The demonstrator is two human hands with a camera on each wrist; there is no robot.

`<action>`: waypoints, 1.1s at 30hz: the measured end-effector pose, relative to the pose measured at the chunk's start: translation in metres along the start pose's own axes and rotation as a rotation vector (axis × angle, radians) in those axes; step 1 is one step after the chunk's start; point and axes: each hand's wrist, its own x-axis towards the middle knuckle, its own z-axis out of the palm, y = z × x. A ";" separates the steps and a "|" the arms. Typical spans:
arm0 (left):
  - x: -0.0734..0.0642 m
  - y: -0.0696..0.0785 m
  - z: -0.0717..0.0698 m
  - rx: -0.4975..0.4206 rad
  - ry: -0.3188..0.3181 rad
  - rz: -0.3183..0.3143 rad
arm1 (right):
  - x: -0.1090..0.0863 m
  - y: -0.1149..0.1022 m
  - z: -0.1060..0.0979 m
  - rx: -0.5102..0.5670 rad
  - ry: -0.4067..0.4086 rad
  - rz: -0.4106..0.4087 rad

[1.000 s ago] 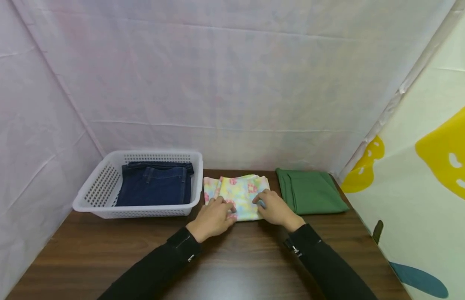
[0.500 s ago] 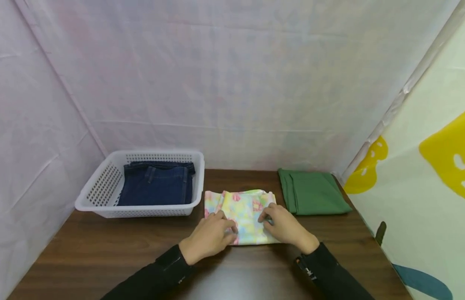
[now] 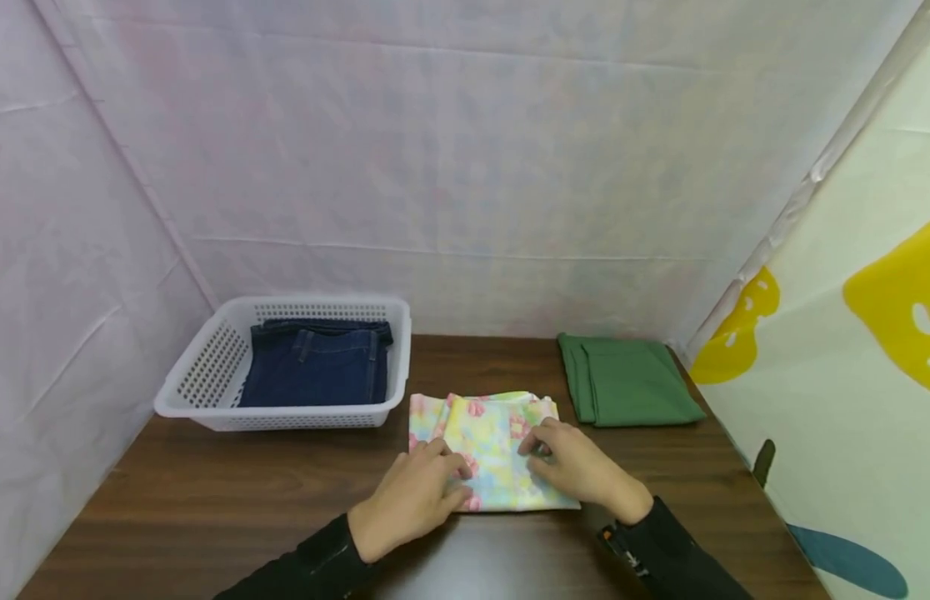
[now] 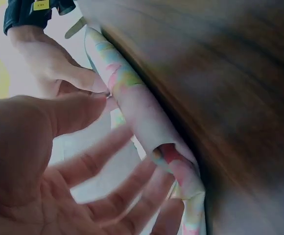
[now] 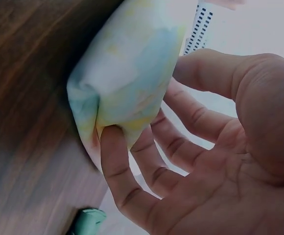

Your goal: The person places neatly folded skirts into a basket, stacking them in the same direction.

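A folded cloth with a pastel pink, yellow and blue floral print lies in layers on the table between both hands. My left hand rests on its left front part, fingers bent loosely and thumb near the front edge. On the right side, my right hand touches the cloth with relaxed fingertips. In the left wrist view, the rolled front fold of the cloth runs past the left fingers. The right wrist view has the right fingers spread along the cloth's side, one fingertip at the open folds.
A white perforated plastic basket stands at the back left with folded dark blue jeans inside. Folded green fabric lies at the back right of the brown wooden table. White sheets hang around the table.
The floral cloth has slid from near the back sheet toward the person, with both hands on it. Its layers look slightly more spread at the right. Basket and green fabric stay put.
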 end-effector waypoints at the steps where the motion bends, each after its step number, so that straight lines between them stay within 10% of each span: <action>1: 0.000 -0.001 0.000 0.003 0.020 -0.026 | 0.000 0.000 0.000 0.006 0.003 0.011; 8: -0.006 -0.013 -0.004 -0.046 0.160 -0.234 | -0.007 -0.001 -0.009 0.043 0.105 0.208; 14: -0.005 -0.023 -0.007 -0.154 0.148 -0.325 | -0.007 0.006 -0.021 0.112 0.094 0.413; 21: 0.006 -0.025 -0.005 -0.197 0.131 -0.340 | 0.000 0.013 -0.024 0.373 0.016 0.557; 33: 0.033 -0.024 -0.001 -0.285 0.084 -0.327 | 0.016 0.017 -0.012 0.457 0.014 0.557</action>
